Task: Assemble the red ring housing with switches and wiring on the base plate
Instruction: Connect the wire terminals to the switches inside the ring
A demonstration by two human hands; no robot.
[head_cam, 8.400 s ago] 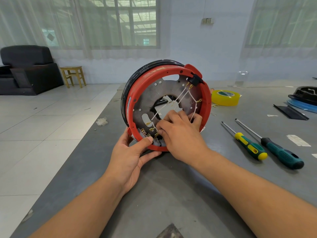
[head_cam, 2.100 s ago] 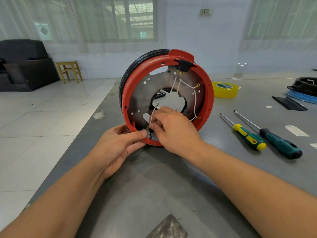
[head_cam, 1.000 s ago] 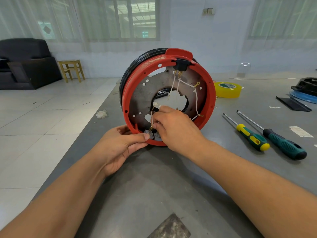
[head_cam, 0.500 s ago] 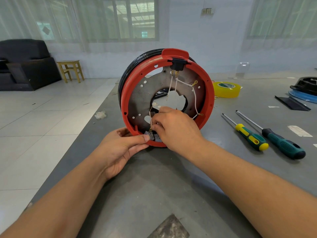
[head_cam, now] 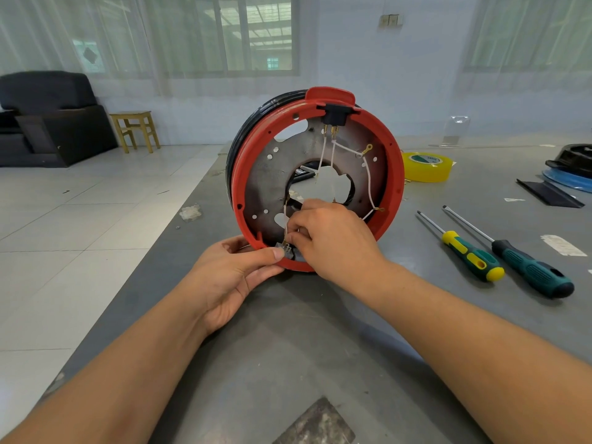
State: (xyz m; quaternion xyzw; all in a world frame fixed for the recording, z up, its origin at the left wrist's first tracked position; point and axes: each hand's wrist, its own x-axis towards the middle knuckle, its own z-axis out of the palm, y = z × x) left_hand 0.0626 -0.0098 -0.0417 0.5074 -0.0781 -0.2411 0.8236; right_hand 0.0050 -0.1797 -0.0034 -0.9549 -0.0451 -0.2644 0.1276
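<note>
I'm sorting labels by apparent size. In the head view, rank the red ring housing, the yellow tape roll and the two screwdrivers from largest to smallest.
1. red ring housing, by far the largest.
2. The two screwdrivers look alike in size: the yellow-and-green screwdriver and the dark green screwdriver.
3. yellow tape roll, though it lies farther from the camera.

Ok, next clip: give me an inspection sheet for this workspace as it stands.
Surface: grey table, scuffed.
Job's things: red ring housing upright on edge around the base plate; black switch at top.
Clutter: two screwdrivers, yellow tape roll.
Hands: left hand grips the rim's bottom; right hand pinches a white wire.
Cables: white wires across the plate.
Surroundings: stool, sofa.
</note>
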